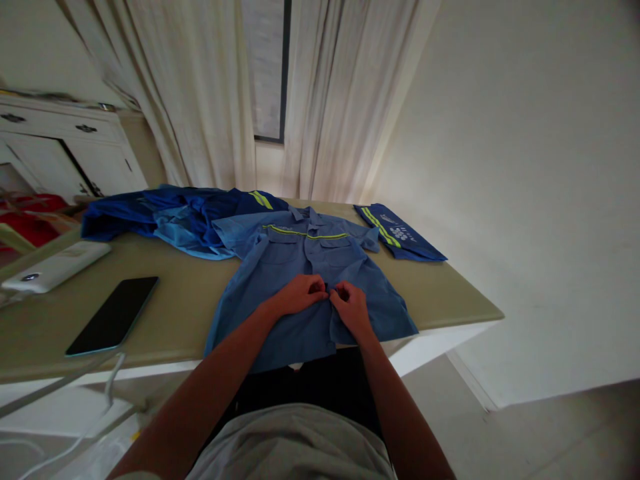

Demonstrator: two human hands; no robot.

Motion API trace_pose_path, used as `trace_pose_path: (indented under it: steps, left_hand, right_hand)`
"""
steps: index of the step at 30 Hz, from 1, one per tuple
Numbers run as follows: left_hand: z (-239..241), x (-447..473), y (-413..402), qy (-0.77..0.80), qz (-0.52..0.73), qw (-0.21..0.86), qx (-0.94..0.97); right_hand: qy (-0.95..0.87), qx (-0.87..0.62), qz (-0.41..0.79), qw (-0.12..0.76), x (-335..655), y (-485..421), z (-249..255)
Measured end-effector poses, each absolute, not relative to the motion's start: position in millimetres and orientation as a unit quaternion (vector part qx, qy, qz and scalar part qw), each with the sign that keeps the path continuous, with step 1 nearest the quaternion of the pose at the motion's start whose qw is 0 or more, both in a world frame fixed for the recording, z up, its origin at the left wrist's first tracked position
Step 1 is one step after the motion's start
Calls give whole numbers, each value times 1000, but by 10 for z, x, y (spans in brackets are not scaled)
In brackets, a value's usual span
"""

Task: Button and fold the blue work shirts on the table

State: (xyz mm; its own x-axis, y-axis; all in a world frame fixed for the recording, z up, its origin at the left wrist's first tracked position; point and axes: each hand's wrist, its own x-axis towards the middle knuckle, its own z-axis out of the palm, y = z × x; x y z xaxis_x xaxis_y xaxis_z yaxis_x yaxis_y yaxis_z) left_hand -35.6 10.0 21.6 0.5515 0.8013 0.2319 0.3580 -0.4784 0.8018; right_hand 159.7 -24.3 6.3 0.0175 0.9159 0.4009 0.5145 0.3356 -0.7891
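A light blue short-sleeved work shirt [300,267] with a yellow-green stripe across the chest lies front up on the beige table [190,300], its hem hanging over the near edge. My left hand [299,293] and my right hand [350,308] meet at the shirt's front opening, low on the chest. Both have their fingers pinched on the fabric edges there, almost touching each other. What exactly sits between the fingertips is too small to make out.
A heap of darker blue garments [165,217] lies at the table's back left. A folded dark blue piece [400,235] with yellow stripes sits at the back right. A black phone [114,315] and a white power bank [55,267] lie on the left. Curtains hang behind.
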Motion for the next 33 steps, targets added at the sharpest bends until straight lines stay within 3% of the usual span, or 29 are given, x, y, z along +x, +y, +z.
trace_pose_path:
  steps: [10, 23, 33]
  left_hand:
    - [214, -440, 140, 342, 278, 446, 779]
    - [93, -430, 70, 346, 318, 227, 853]
    - [82, -420, 43, 364, 315, 236, 844]
  right_hand:
    - [-669, -544, 180, 474, 1589, -247, 23]
    - [-704, -535, 209, 418, 1582, -272, -2]
    - [-741, -508, 162, 408, 1585, -341, 88]
